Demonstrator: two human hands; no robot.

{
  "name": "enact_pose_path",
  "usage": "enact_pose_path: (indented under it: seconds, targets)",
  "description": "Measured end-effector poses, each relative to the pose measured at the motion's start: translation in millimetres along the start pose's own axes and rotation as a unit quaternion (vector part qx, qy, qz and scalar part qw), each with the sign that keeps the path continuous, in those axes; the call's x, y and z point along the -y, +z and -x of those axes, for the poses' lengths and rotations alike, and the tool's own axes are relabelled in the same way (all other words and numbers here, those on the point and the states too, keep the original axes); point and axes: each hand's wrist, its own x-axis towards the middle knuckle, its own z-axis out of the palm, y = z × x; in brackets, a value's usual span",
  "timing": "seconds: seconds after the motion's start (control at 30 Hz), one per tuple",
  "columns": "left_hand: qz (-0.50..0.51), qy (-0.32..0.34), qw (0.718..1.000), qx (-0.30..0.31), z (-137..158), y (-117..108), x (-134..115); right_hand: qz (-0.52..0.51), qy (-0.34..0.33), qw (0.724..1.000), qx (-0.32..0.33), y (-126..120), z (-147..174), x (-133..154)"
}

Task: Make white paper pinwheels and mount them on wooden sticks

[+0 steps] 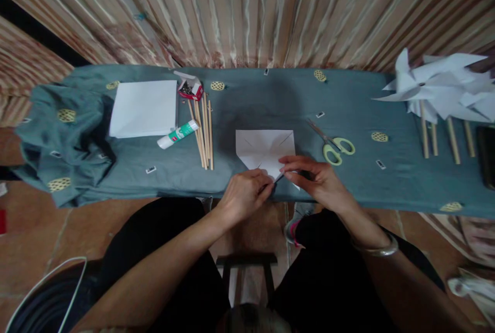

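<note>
A white square of paper (265, 142) lies at the front edge of the cloth-covered table, with cut lines running in from its corners. My left hand (245, 191) is closed on the paper's near left side, where a corner appears bent inward. Thumb and fingers of my right hand (315, 176) are at the near right part, pinching the paper there. The fingers partly hide the near edge. Just right of the paper, green-handled scissors (332, 145) lie with their blades pointing away.
Left of the paper are several wooden sticks (204, 137), a glue stick (178, 134), a small red box (190, 88) of metal pieces and a white paper stack (145, 109). Finished paper pinwheels (433, 85) lie at the far right. A pleated curtain (247, 13) hangs behind the table.
</note>
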Motion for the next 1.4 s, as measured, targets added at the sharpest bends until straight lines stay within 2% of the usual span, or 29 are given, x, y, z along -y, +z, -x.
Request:
enact_pose_path:
  seconds: [0.13,0.27,0.4,0.5,0.7,0.93,1.4]
  targets:
    - [0.027,-0.019,0.999,-0.002,-0.2,0.4,0.4,-0.001,-0.001,0.999,-0.036,9.5,-2.6,-4.3]
    - [0.06,-0.047,0.997,-0.015,5.0,0.1,1.1,0.065,-0.017,0.995,-0.079,18.3,-4.4,-5.2]
    - [0.026,0.012,1.0,-0.007,12.0,-1.0,-0.1,0.151,-0.054,0.983,-0.094,25.6,-6.4,1.7]
    - [0.018,0.033,0.999,-0.003,14.4,-1.5,-0.5,0.194,-0.069,0.973,-0.099,28.8,-8.2,5.7]
    - [0.084,-0.002,0.996,-0.027,14.4,-0.9,0.3,0.227,-0.077,0.965,-0.105,31.1,-10.6,7.1]
    - [0.099,-0.034,0.994,-0.025,15.0,-0.6,-1.1,0.235,-0.092,0.96,-0.118,32.3,-9.2,6.3]
    - [0.101,-0.04,0.994,-0.018,12.6,-3.7,-1.9,0.272,-0.145,0.947,-0.089,33.2,-2.9,8.7]
